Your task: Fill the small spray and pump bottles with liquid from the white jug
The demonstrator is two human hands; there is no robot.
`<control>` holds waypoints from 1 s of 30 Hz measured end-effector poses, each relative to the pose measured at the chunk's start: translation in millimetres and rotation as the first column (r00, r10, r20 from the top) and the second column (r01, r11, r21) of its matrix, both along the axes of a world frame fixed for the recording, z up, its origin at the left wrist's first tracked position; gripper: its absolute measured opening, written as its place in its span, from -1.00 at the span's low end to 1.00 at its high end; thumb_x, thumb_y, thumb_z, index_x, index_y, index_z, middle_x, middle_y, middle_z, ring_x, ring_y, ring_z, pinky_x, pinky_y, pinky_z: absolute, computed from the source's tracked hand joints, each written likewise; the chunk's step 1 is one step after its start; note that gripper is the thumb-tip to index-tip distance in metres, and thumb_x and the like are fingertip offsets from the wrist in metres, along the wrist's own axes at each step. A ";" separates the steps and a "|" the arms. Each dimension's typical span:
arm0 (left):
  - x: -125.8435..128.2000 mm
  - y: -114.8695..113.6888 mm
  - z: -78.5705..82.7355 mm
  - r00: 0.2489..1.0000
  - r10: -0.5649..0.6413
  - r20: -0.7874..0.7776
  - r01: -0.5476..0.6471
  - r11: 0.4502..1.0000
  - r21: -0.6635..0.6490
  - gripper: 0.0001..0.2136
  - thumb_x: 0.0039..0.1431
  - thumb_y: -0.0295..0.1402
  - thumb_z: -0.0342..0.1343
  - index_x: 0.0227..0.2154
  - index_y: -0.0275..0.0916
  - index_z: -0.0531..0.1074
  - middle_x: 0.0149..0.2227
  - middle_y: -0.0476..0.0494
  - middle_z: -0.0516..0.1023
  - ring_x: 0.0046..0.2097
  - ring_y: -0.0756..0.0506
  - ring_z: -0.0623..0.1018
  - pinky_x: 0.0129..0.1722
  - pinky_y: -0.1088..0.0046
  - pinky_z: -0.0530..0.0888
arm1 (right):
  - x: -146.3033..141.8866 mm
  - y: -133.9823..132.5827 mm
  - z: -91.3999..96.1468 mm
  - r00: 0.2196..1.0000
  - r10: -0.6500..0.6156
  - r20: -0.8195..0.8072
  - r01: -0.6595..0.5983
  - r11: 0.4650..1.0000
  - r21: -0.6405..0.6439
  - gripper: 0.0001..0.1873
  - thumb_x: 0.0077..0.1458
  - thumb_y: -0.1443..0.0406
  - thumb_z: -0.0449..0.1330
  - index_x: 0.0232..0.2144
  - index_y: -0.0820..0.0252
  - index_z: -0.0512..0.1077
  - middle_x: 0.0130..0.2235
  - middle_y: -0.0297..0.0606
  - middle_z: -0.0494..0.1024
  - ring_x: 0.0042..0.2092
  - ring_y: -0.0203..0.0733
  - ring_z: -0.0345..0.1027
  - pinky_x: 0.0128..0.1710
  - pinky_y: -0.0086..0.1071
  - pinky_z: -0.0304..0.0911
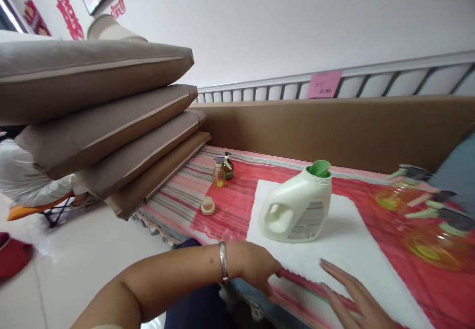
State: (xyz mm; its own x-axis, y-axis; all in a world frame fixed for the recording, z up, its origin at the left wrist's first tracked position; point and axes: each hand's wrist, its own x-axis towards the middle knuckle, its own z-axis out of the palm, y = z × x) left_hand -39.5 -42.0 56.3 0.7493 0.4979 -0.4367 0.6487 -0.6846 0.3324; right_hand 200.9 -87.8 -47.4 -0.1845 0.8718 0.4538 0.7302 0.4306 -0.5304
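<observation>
My left hand [258,268], with a silver bangle at the wrist, hovers by the front edge of the white cloth [345,250]. Its fingers are bent down and apart, and nothing shows in them. Over the cloth's lower part, my right hand [356,294] is open with fingers stretched out; whether it touches the cloth I cannot tell. A pale detergent jug [297,205] stands upright on the cloth beyond both hands, its handle toward the left. Its green spout [319,168] is uncovered. A cream cap [208,206] sits apart to the left.
Two small pump bottles [218,173] stand at the back left on the red plastic sheet [237,205]. Yellowish spray bottles [434,242] are at the right. Stacked cushions [141,136] rise at the left, and a brown backrest [297,126] runs behind. Someone's pale-clothed leg [33,180] shows far left.
</observation>
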 end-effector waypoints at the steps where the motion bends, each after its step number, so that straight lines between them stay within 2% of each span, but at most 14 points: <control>1: 9.0 -3.7 0.5 0.998 -0.003 0.068 0.001 0.999 0.041 -0.55 -0.04 -0.30 0.19 -0.04 -0.33 0.43 -0.21 -0.26 0.60 -0.22 -0.26 0.57 -0.28 0.27 0.50 | -19.0 -9.8 22.8 0.997 0.071 -0.021 -0.070 0.997 0.034 -0.66 0.15 0.18 0.04 -0.02 0.09 0.32 -0.03 -0.16 0.50 -0.02 -0.07 0.40 -0.06 -0.23 0.39; 4: 29.2 -20.6 -12.1 0.924 0.093 0.370 -0.155 0.978 0.141 -0.62 -0.07 -0.25 0.14 -0.18 -0.34 0.53 -0.38 -0.14 0.56 -0.26 -0.21 0.53 -0.23 0.37 0.51 | -67.3 -31.3 86.4 0.961 0.277 0.004 -0.276 0.956 0.098 -0.63 0.11 0.23 0.13 0.00 0.05 0.29 0.01 -0.19 0.46 0.03 -0.10 0.34 -0.02 -0.24 0.35; 5: 33.3 -28.6 -19.6 0.874 0.152 0.462 -0.254 0.952 0.169 -0.65 -0.09 -0.26 0.14 -0.22 -0.32 0.54 -0.37 -0.15 0.54 -0.21 -0.21 0.52 -0.16 0.40 0.50 | -79.0 -35.6 103.3 0.938 0.345 0.029 -0.346 0.935 0.075 -0.58 0.08 0.23 0.17 0.02 0.04 0.28 0.03 -0.21 0.45 0.05 -0.10 0.31 0.00 -0.22 0.33; 7: 36.9 -46.8 -34.8 0.758 0.280 0.588 -0.473 0.858 0.201 -0.60 -0.14 -0.31 0.18 -0.16 -0.31 0.52 -0.26 -0.20 0.53 -0.06 -0.26 0.45 0.04 0.37 0.41 | -95.8 -41.3 128.1 0.901 0.430 0.054 -0.431 0.903 -0.002 -0.55 0.00 0.28 0.23 -0.02 -0.01 0.32 0.03 -0.28 0.45 0.05 -0.09 0.29 0.04 -0.16 0.27; 10: 33.4 -71.7 -48.3 0.566 0.438 0.698 -0.708 0.692 0.140 -0.64 -0.20 -0.35 0.20 -0.23 -0.15 0.49 -0.19 -0.13 0.52 0.04 -0.33 0.39 0.15 0.20 0.31 | -108.6 -45.9 145.8 0.888 0.460 0.000 -0.456 0.879 -0.137 -0.59 -0.09 0.27 0.29 -0.12 -0.02 0.39 -0.01 -0.35 0.48 0.02 -0.09 0.29 0.07 -0.13 0.19; 13: 27.5 -84.8 -47.3 0.463 0.518 0.720 -0.797 0.598 0.083 -0.79 -0.16 -0.30 0.06 -0.37 -0.14 0.44 -0.29 -0.03 0.47 -0.03 -0.34 0.45 0.02 0.15 0.41 | -113.9 -49.2 151.3 0.893 0.449 -0.046 -0.444 0.856 -0.266 -0.62 -0.14 0.30 0.28 -0.18 0.03 0.40 -0.07 -0.35 0.49 -0.03 -0.10 0.29 0.05 -0.15 0.16; 14: 27.2 -86.6 -45.2 0.466 0.536 0.704 -0.816 0.567 0.109 -0.81 -0.15 -0.30 0.02 -0.41 -0.16 0.42 -0.32 -0.02 0.44 -0.07 -0.33 0.47 -0.04 0.15 0.45 | -114.6 -50.2 152.3 0.895 0.442 -0.051 -0.435 0.844 -0.313 -0.61 -0.16 0.33 0.26 -0.18 0.04 0.39 -0.08 -0.34 0.49 -0.04 -0.11 0.29 0.04 -0.15 0.16; 16: 31.6 -87.3 -41.1 0.534 0.566 0.628 -0.822 0.520 0.231 -0.83 -0.19 -0.33 -0.01 -0.47 -0.21 0.38 -0.36 -0.03 0.39 -0.13 -0.32 0.50 -0.16 0.17 0.50 | -114.5 -52.2 153.6 0.900 0.430 -0.064 -0.421 0.823 -0.381 -0.60 -0.17 0.38 0.21 -0.18 0.04 0.38 -0.11 -0.34 0.48 -0.06 -0.13 0.29 0.01 -0.16 0.15; 19: 49.8 -85.6 -39.6 0.660 0.596 0.457 -0.751 0.499 0.433 -0.84 -0.26 -0.38 0.00 -0.51 -0.24 0.36 -0.37 -0.08 0.37 -0.18 -0.34 0.52 -0.27 0.17 0.52 | -110.5 -54.4 153.1 0.901 0.423 -0.094 -0.421 0.805 -0.418 -0.58 -0.18 0.42 0.16 -0.18 0.02 0.35 -0.11 -0.37 0.45 -0.06 -0.17 0.27 0.00 -0.21 0.13; 21: 63.5 -84.8 -42.4 0.680 0.607 0.412 -0.728 0.486 0.484 -0.87 -0.29 -0.41 0.00 -0.55 -0.24 0.35 -0.39 -0.08 0.37 -0.21 -0.34 0.52 -0.30 0.16 0.52 | -105.9 -55.3 151.1 0.903 0.416 -0.109 -0.422 0.806 -0.415 -0.58 -0.18 0.43 0.14 -0.19 0.02 0.33 -0.12 -0.40 0.44 -0.06 -0.21 0.27 -0.01 -0.26 0.12; 22: 68.6 -84.8 -44.4 0.663 0.612 0.432 -0.744 0.469 0.477 -0.89 -0.28 -0.42 0.00 -0.57 -0.24 0.33 -0.41 -0.06 0.36 -0.22 -0.32 0.52 -0.31 0.16 0.52 | -103.3 -55.7 150.0 0.903 0.415 -0.112 -0.423 0.809 -0.409 -0.58 -0.18 0.44 0.14 -0.19 0.01 0.32 -0.12 -0.42 0.44 -0.07 -0.22 0.27 -0.02 -0.29 0.12; 24: 73.3 -85.6 -48.6 0.566 0.628 0.534 -0.824 0.410 0.391 -0.95 -0.26 -0.43 -0.03 -0.61 -0.23 0.31 -0.45 0.00 0.30 -0.22 -0.27 0.52 -0.29 0.21 0.51 | -98.2 -56.4 148.2 0.902 0.418 -0.105 -0.424 0.815 -0.395 -0.58 -0.17 0.44 0.14 -0.20 0.00 0.31 -0.15 -0.45 0.45 -0.08 -0.24 0.27 -0.04 -0.31 0.13; 27: 67.7 -88.0 -51.6 0.319 0.673 0.667 -0.938 0.327 0.118 -0.97 -0.20 -0.42 -0.01 -0.65 -0.20 0.28 -0.49 0.05 0.20 -0.22 -0.20 0.50 -0.25 0.28 0.50 | -93.5 -57.5 148.2 0.907 0.415 -0.073 -0.408 0.822 -0.396 -0.60 -0.14 0.44 0.13 -0.19 0.01 0.32 -0.16 -0.44 0.45 -0.11 -0.23 0.29 -0.07 -0.30 0.15; 30: 58.3 -90.2 -49.2 0.113 0.716 0.688 -0.924 0.331 -0.193 -0.94 -0.14 -0.39 0.13 -0.60 -0.15 0.34 -0.48 0.03 0.27 -0.22 -0.18 0.48 -0.23 0.31 0.49 | -96.0 -58.3 150.7 0.922 0.388 -0.012 -0.356 0.833 -0.422 -0.62 -0.12 0.43 0.12 -0.17 0.07 0.34 -0.14 -0.35 0.46 -0.09 -0.17 0.29 -0.05 -0.23 0.16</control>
